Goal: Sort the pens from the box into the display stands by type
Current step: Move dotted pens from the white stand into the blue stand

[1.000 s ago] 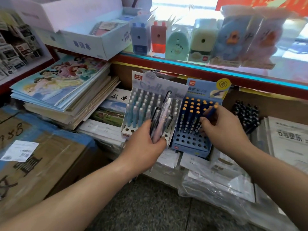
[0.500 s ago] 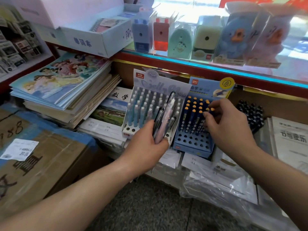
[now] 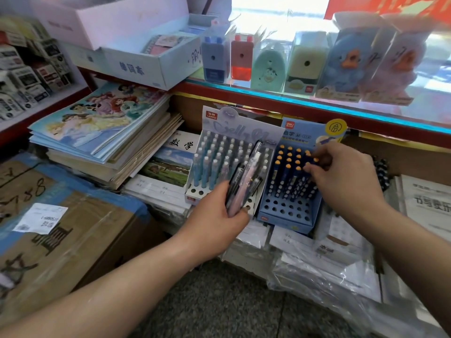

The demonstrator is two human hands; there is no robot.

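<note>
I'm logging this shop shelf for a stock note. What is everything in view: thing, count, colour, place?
White display stand: one, white, centre.
Pale blue pens: many, pale blue, in the white display stand.
Blue display stand: one, blue, right of the white one; front holes empty.
Dark blue pens: many, orange tops, back rows of blue display stand.
Loose pens: a few, black and pink, in the left hand.
Sharpeners: four, blue, red, green, cream, upper shelf.
Boxed ducks: two, blue and pink, upper shelf, right.
Book stack: one, multicoloured, left.
Cardboard box: one, brown with blue tape, lower left.
Left hand: grips the loose pens.
Right hand: pinches one dark blue pen at the blue display stand.
</note>
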